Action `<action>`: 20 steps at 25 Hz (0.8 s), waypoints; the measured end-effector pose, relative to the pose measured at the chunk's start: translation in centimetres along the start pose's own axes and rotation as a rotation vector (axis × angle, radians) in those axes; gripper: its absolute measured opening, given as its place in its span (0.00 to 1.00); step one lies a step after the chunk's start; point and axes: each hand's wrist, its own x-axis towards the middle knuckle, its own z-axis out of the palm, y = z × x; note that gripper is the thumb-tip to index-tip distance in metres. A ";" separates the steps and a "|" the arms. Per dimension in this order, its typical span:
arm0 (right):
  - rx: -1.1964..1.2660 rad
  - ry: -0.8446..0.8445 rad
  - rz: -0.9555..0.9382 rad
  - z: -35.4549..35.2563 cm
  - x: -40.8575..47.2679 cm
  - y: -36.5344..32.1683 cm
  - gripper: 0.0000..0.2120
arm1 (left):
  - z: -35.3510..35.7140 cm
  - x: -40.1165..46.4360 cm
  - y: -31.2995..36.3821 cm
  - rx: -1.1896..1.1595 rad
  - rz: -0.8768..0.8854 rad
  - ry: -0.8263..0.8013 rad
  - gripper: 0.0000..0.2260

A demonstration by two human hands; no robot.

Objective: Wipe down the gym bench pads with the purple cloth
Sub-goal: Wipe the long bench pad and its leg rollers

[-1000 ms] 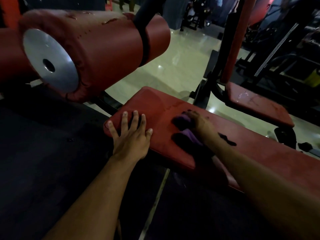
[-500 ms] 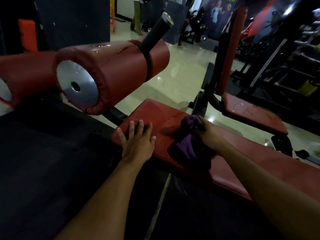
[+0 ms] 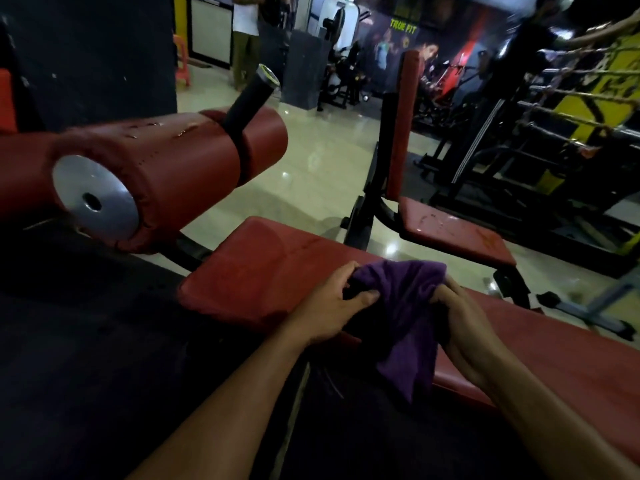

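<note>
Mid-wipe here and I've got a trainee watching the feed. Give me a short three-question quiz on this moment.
1. True or false: only the right hand holds the purple cloth.
2. Which pad shows wet streaks on its top? A) the red roller pad B) the black floor mat
3. Fill in: the roller pad's near end is capped by a silver metal ____.

Key
1. False: the left hand grips it too, and the cloth hangs between them over the front edge of the red bench pad.
2. A
3. disc
</note>
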 end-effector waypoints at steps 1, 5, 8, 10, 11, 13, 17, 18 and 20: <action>-0.007 0.009 -0.024 -0.4 -0.3 0.7 0.16 | 0.4 0.0 0.4 -0.006 -0.027 -0.001 0.10; 0.049 -0.052 -0.039 -0.5 -0.2 3.4 0.11 | 1.1 0.4 1.3 -0.060 -0.080 0.105 0.09; -0.025 -0.132 -0.049 0.3 0.5 3.5 0.30 | 1.0 0.3 2.1 -0.058 -0.092 0.185 0.09; -0.013 -0.084 -0.078 0.8 0.6 3.0 0.21 | 0.9 0.0 2.9 -0.059 -0.099 0.216 0.09; -0.011 -0.046 -0.086 0.9 0.6 2.7 0.17 | 0.8 -0.3 3.1 -0.075 -0.095 0.239 0.10; 0.020 -0.004 -0.076 0.7 0.5 2.4 0.12 | 0.5 -1.0 3.3 -0.112 -0.088 0.206 0.16; 0.035 -0.018 -0.116 0.3 0.1 1.8 0.12 | 0.6 -1.6 2.2 0.032 -0.064 0.052 0.29; 0.023 -0.053 -0.123 0.2 0.1 2.0 0.15 | 0.8 -1.4 1.8 -0.034 -0.051 0.089 0.25; -0.044 -0.170 -0.071 -0.3 0.2 2.5 0.28 | 1.1 -1.3 1.4 -0.256 -0.048 0.171 0.20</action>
